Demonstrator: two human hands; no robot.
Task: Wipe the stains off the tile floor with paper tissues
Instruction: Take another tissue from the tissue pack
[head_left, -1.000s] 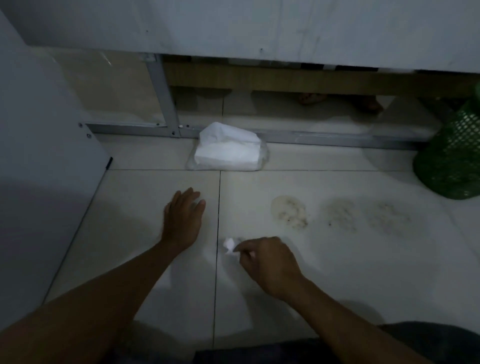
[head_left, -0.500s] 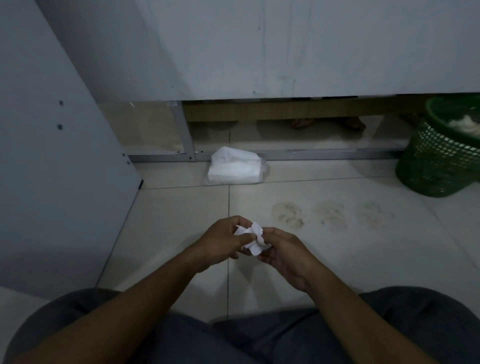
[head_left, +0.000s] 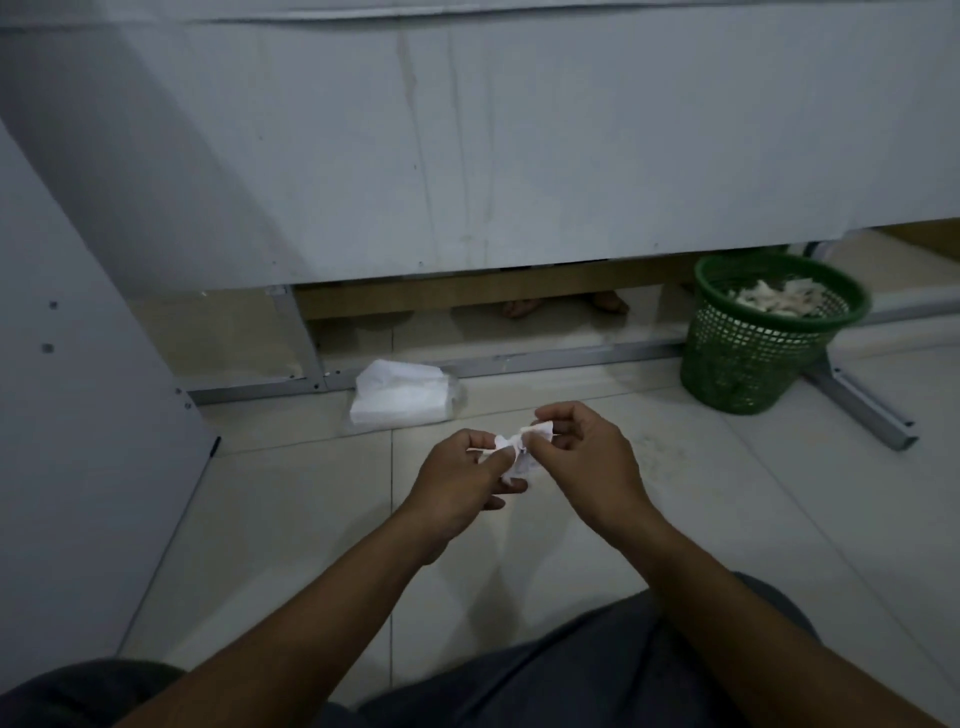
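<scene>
A small crumpled white tissue (head_left: 517, 451) hangs in the air between my two hands, above the pale tile floor (head_left: 291, 519). My left hand (head_left: 462, 480) pinches its left end and my right hand (head_left: 589, 457) pinches its right end. Faint stains (head_left: 657, 452) show on the tiles just right of my right hand, partly hidden by it. A plastic pack of white tissues (head_left: 400, 400) lies on the floor farther back, by the metal rail.
A green mesh waste basket (head_left: 758, 338) with used tissues inside stands at the back right. A grey panel (head_left: 467, 145) rises behind on a metal frame (head_left: 862, 410). Another grey panel (head_left: 78, 389) stands on the left. Someone's feet (head_left: 566, 306) show under the back panel.
My right hand lifted the tissue off the floor, my left hand came off the tiles and joined it, and both raised it. The view tilted up, bringing the basket in.
</scene>
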